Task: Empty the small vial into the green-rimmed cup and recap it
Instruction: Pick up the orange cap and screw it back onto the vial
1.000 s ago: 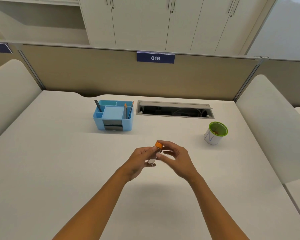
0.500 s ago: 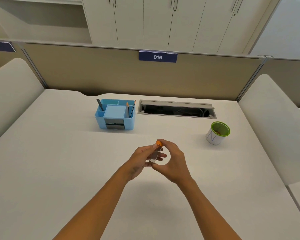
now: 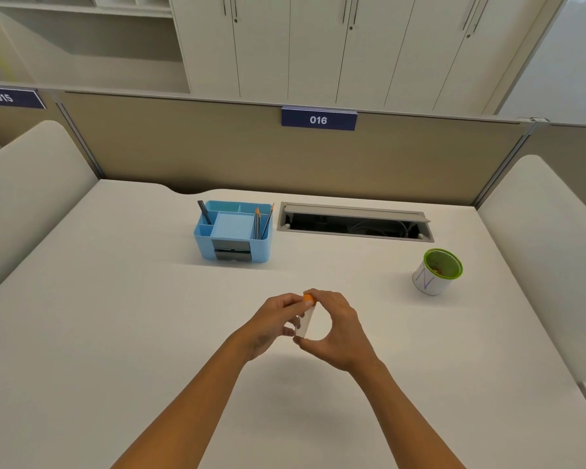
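A small clear vial (image 3: 306,322) with an orange cap (image 3: 308,300) is held upright and slightly tilted above the middle of the white desk. My left hand (image 3: 274,321) grips the vial's body from the left. My right hand (image 3: 335,328) curls around it from the right, with fingertips on the orange cap and the thumb near the vial's bottom. The white cup with the green rim (image 3: 437,271) stands on the desk to the right, well apart from both hands, with small orange bits inside.
A blue desk organiser (image 3: 233,232) with pencils sits at the back of the white desk (image 3: 115,333). Beside it is an open cable tray slot (image 3: 354,222). Beige partition panels close off the back and both sides.
My right hand has closed in from beside the cap to wrap around the vial, fingers over the orange cap. The vial has stayed in my left hand.
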